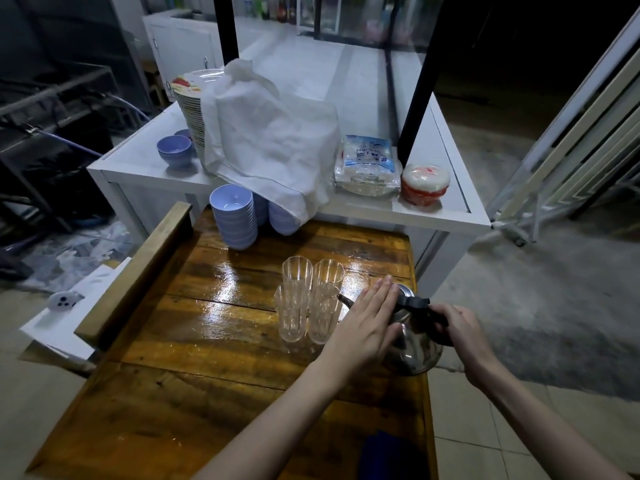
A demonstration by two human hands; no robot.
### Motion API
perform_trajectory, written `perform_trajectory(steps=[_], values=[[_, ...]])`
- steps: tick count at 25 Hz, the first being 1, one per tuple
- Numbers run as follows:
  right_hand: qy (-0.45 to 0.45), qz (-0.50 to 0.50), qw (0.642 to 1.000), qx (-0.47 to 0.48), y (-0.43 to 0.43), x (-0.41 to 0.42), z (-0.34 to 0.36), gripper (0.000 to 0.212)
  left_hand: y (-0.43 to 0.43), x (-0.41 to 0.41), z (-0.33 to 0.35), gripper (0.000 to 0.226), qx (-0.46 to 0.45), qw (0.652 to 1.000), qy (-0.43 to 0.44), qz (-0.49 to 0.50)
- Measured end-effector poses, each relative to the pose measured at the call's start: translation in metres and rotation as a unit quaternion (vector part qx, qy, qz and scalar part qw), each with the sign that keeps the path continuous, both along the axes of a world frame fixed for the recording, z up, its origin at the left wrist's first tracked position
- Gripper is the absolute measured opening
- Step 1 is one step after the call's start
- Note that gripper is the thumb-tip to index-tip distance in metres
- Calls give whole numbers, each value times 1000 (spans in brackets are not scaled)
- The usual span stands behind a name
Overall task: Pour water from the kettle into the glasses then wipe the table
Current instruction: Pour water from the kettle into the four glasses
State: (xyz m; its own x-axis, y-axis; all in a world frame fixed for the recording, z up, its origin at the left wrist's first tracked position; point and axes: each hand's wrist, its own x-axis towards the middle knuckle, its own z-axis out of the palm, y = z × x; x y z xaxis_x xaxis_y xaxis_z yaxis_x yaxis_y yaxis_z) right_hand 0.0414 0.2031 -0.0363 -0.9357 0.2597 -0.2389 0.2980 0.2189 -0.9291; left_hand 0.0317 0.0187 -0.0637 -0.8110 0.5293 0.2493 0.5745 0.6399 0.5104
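Note:
A steel kettle (417, 348) with a black handle stands at the right edge of the glossy wooden table (214, 327). My right hand (457, 327) is closed around the handle. My left hand (369, 323) lies flat, fingers together, on the kettle's lid and side. The kettle's dark spout points left at a cluster of several clear faceted glasses (308, 299) that stand upright just beside it. A dark blue cloth (384, 455) lies on the near right part of the table.
Stacks of pale blue bowls (233, 216) stand at the table's far end. Behind is a white counter (450, 209) with a plate stack under a white cloth (270, 143), a packet (369, 164) and a red-and-white tub (425, 184). A wooden rail (138, 275) borders the table's left side.

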Motion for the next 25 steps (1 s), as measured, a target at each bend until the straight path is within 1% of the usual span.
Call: perform_trajectory(steps=[11,20,25], values=[[2,10,998,64,2,-7,15,32,3,-1,7,62,17,999,-29,0],[-9,27,995,100,2,-13,25,34,5,-3,6,61,31,998,-56,8],[1,37,992,117,1,-15,32,35,7,-2,6,60,41,997,-63,10]])
